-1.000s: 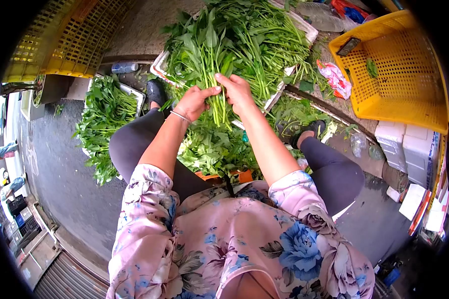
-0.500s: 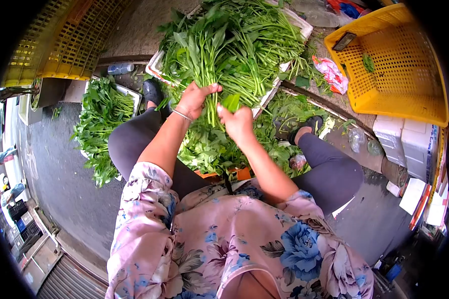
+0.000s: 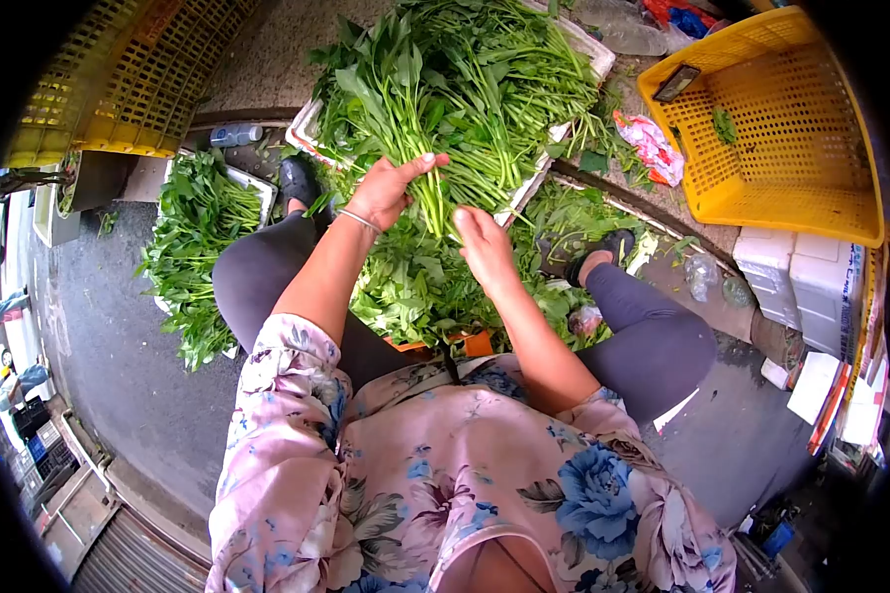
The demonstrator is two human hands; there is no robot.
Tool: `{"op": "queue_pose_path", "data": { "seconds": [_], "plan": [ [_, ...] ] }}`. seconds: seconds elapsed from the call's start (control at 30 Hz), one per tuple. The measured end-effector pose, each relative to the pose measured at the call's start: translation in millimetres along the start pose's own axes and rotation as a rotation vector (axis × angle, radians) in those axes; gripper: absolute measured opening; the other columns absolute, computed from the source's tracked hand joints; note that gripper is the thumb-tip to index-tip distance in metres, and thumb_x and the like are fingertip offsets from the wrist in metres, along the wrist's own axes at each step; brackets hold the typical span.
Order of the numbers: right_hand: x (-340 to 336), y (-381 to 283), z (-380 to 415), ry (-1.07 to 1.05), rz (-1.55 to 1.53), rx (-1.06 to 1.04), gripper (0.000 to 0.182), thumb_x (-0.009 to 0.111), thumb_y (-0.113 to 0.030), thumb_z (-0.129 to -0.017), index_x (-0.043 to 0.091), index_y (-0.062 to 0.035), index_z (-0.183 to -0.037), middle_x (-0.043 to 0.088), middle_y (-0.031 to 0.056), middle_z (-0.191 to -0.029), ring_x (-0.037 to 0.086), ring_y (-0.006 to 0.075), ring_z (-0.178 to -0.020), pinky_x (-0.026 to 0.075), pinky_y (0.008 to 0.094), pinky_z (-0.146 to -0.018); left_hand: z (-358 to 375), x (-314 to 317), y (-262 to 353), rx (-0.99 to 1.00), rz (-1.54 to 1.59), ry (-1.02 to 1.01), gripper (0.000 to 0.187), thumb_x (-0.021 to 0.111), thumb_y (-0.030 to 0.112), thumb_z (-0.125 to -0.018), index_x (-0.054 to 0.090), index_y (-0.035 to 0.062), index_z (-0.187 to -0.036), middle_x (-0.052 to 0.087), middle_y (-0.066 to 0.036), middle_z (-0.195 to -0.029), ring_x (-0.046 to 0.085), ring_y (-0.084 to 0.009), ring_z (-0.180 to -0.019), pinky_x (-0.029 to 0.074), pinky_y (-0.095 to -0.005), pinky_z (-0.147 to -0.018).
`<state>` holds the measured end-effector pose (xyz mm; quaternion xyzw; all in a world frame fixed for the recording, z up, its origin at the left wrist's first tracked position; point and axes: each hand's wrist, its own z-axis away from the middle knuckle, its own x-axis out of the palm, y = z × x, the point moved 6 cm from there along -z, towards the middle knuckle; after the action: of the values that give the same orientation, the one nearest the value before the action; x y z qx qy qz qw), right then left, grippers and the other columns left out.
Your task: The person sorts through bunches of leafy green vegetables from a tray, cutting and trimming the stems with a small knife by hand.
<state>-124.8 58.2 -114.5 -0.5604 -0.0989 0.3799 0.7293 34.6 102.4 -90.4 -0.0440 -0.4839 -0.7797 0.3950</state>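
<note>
My left hand [image 3: 384, 195] is closed around a bunch of leafy stems [image 3: 433, 201], though its curled fingers are mostly out of sight behind the palm and stalks. I cannot tell whether my right hand [image 3: 487, 255] has hold of anything: its thumb points up beside the lower stem ends, and its fingertips are hidden. The leafy top of my bunch blends into the big heap of greens [image 3: 504, 109] behind, so I can't make out where one stops. The heap runs off the top edge, and the yellow crates [image 3: 129, 89] at upper left are cut off too.

The heap fills a white foam tray [image 3: 304, 124], only parts of its rim showing. A smaller white tray [image 3: 265, 186] on the left carries more greens [image 3: 203, 227], which spill over its side. Between my knees lie loose leaves [image 3: 410, 287] above something orange [image 3: 478, 343], too covered to name. The yellow basket [image 3: 781, 210] on the right has a leaf [image 3: 724, 126] inside and a dark object [image 3: 676, 83] at its rim.

Half a second ago a bright leaf stood out at my right thumb; now I don't see it there. A second ago both my hands were on the bunch; my right has since dropped lower, while my left keeps its clasp.
</note>
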Motion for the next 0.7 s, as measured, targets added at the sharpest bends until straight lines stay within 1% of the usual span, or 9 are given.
{"op": "queue_pose_path", "data": {
  "seconds": [0.17,0.27,0.43,0.47,0.5,0.57,0.6,0.63,0.7],
  "plan": [
    [26.3,-25.5,1.6,-0.147,-0.044,0.041,0.052,0.053,-0.044,-0.083,0.052,0.0048,-0.103,0.061,0.0118,-0.071,0.06,0.0191,-0.062,0.046,0.0319,-0.061,-8.6,-3.6,-5.6,0.115,-0.03,-0.017,0.03,0.062,0.013,-0.08,0.051,0.0006,-0.105,0.061,-0.012,-0.098,0.06,-0.0193,-0.083,0.049,-0.0337,-0.074],
    [31.2,-23.7,2.4,-0.11,-0.014,0.027,0.045,0.052,-0.04,-0.084,0.053,0.0037,-0.097,0.058,0.0085,-0.063,0.057,0.0167,-0.052,0.044,0.0302,-0.052,-7.9,-7.9,-2.2,0.278,-0.157,0.128,0.036,0.063,0.006,-0.078,0.044,0.0022,-0.109,0.061,-0.011,-0.095,0.06,-0.0211,-0.082,0.049,-0.0345,-0.073],
    [47.5,-30.4,7.4,-0.146,-0.192,0.026,0.039,0.05,-0.036,-0.086,0.057,0.0024,-0.085,0.053,0.0053,-0.055,0.049,0.0124,-0.045,0.04,0.0271,-0.045,1.8,4.3,0.6,0.155,0.022,0.028,0.022,0.058,0.009,-0.082,0.05,0.0003,-0.1,0.059,-0.009,-0.085,0.06,-0.0224,-0.08,0.052,-0.0347,-0.068],
    [54.1,-20.7,7.2,-0.232,-0.204,0.122,0.047,0.044,-0.047,-0.087,0.055,-0.0015,-0.095,0.056,0.0052,-0.066,0.053,0.0111,-0.057,0.038,0.0254,-0.043,2.7,4.1,0.1,0.124,0.071,0.015,0.019,0.057,0.011,-0.083,0.052,0.0004,-0.097,0.059,-0.009,-0.084,0.061,-0.0223,-0.08,0.052,-0.0344,-0.069],
    [53.7,-23.3,9.5,-0.232,-0.204,0.123,0.047,0.044,-0.047,-0.087,0.055,-0.0015,-0.095,0.056,0.0052,-0.066,0.053,0.0111,-0.057,0.038,0.0254,-0.043,2.6,4.3,-1.3,0.093,0.12,0.001,0.016,0.057,0.013,-0.084,0.053,0.0006,-0.094,0.059,-0.009,-0.083,0.061,-0.0223,-0.08,0.052,-0.0341,-0.07],
    [57.1,-18.2,19.7,-0.216,-0.648,0.377,0.056,0.037,-0.059,-0.084,0.051,-0.008,-0.102,0.055,0.0056,-0.086,0.053,0.0119,-0.072,0.04,0.0237,-0.049,2.0,4.2,-2.1,0.081,0.143,-0.004,0.014,0.056,0.013,-0.084,0.054,0.0011,-0.091,0.059,-0.009,-0.082,0.061,-0.0219,-0.08,0.052,-0.0339,-0.07],
    [59.4,-13.2,21.1,-0.204,-0.667,0.406,0.067,0.028,-0.067,-0.081,0.046,-0.0097,-0.11,0.053,0.007,-0.097,0.049,0.0144,-0.085,0.042,0.0285,-0.06,3.8,7.0,-1.9,0.052,0.163,-0.014,0.014,0.056,0.013,-0.084,0.054,0.0011,-0.09,0.058,-0.009,-0.083,0.06,-0.0215,-0.08,0.052,-0.0337,-0.07],
    [60.1,-7.9,19.1,-0.199,-0.666,0.408,0.067,0.028,-0.067,-0.081,0.046,-0.0097,-0.11,0.053,0.007,-0.097,0.049,0.0144,-0.085,0.042,0.0285,-0.06,4.9,9.4,-3.5,0.021,0.182,-0.024,0.013,0.056,0.013,-0.084,0.054,0.0011,-0.089,0.058,-0.009,-0.084,0.06,-0.0211,-0.079,0.052,-0.0336,-0.07],
    [67.1,-8.1,13.4,-0.201,-1.131,0.522,0.065,0.027,-0.066,-0.082,0.045,-0.0099,-0.109,0.051,0.0047,-0.096,0.048,0.015,-0.083,0.04,0.0323,-0.069,3.6,10.6,-9.3,0.019,0.186,-0.01,0.016,0.056,0.012,-0.084,0.055,0.0015,-0.095,0.057,-0.008,-0.082,0.059,-0.02,-0.077,0.052,-0.0328,-0.068]
  ]
}}
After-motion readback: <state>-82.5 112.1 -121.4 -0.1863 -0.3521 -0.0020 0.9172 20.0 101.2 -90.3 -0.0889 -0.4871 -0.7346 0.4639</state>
